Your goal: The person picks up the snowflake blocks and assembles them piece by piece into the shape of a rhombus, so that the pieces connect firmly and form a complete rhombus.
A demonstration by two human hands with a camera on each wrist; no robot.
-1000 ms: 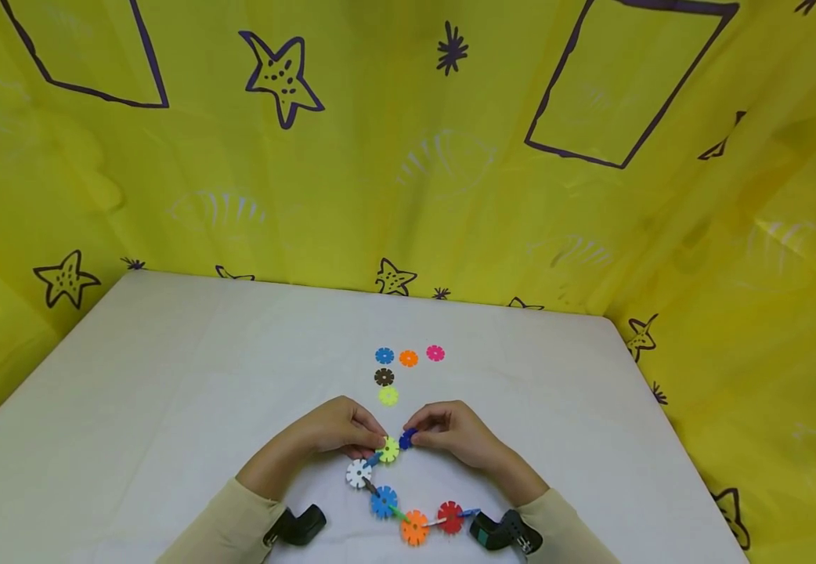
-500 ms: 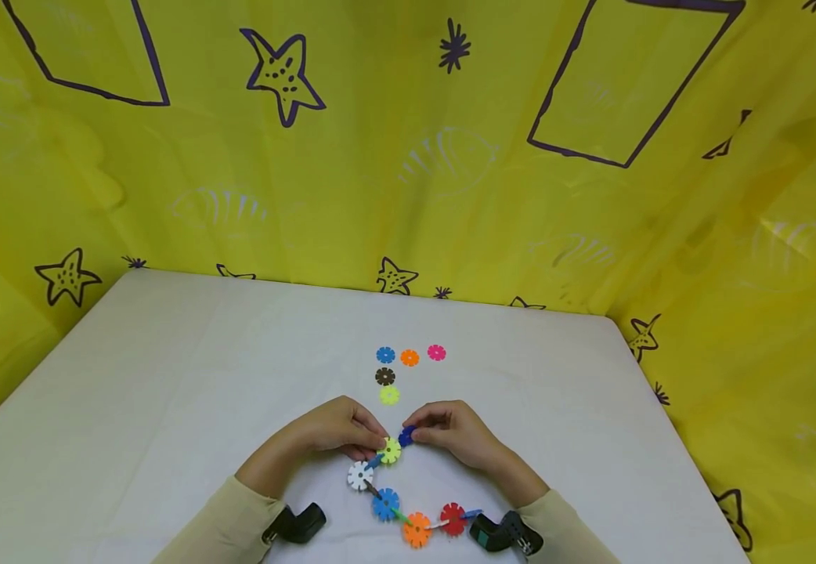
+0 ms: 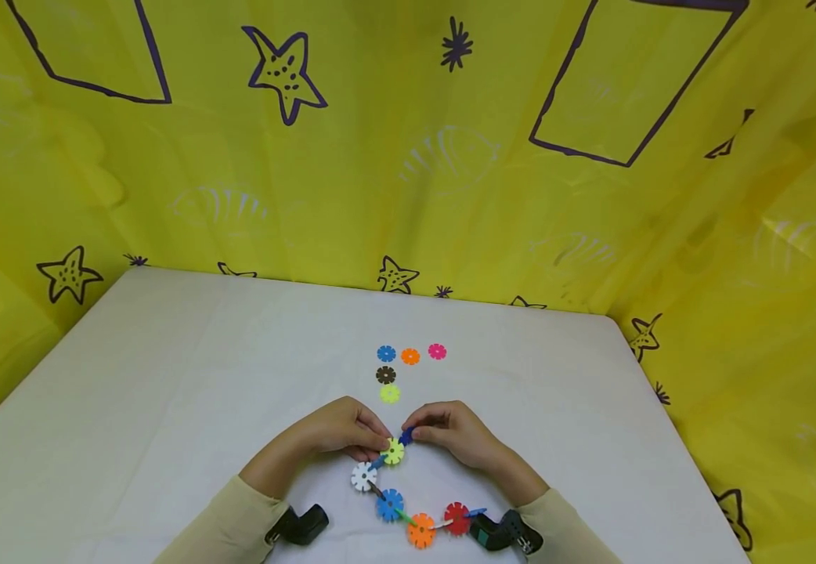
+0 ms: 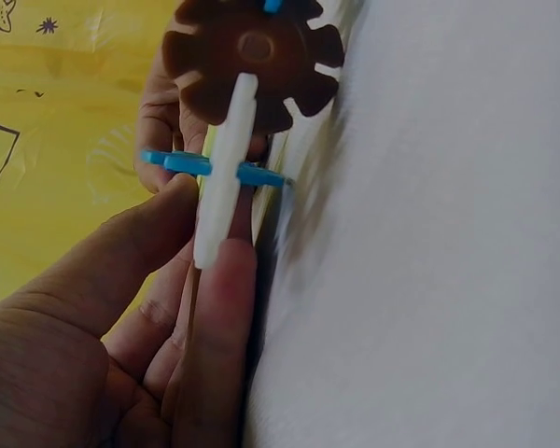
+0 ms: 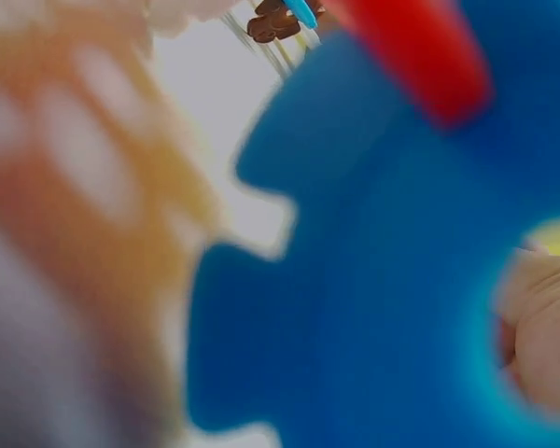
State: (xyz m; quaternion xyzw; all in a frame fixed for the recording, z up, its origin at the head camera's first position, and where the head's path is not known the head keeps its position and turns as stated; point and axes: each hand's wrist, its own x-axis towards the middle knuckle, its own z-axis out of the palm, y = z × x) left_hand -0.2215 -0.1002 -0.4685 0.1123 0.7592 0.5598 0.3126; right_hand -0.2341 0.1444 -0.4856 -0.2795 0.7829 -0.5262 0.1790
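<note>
In the head view my left hand (image 3: 348, 427) pinches a yellow-green notched plastic disc (image 3: 394, 451) between thumb and fingers. My right hand (image 3: 459, 431) pinches a dark blue notched disc (image 3: 406, 435) right at the yellow-green one's upper right edge. From the left hand a curved chain of interlocked discs hangs toward me, including a white disc (image 3: 363, 476), a blue disc (image 3: 390, 505), an orange disc (image 3: 421, 530) and a red disc (image 3: 456, 518). A brown disc (image 4: 255, 56) looms near the left wrist camera. A close blue disc (image 5: 383, 233) hides most of the right wrist view.
Beyond the hands, several loose discs lie flat on the white table (image 3: 239, 352): blue (image 3: 386, 354), orange (image 3: 410, 356), pink (image 3: 437, 352), brown (image 3: 385, 375) and yellow-green (image 3: 390, 394). A yellow patterned curtain (image 3: 352, 172) stands behind the table. The chain's end lies beside the right wrist camera (image 3: 496, 531).
The yellow-green disc and its chain have shifted slightly to the right. The dark blue disc has turned and looks narrower, closer over the yellow-green rim. Both hands keep their pinch.
</note>
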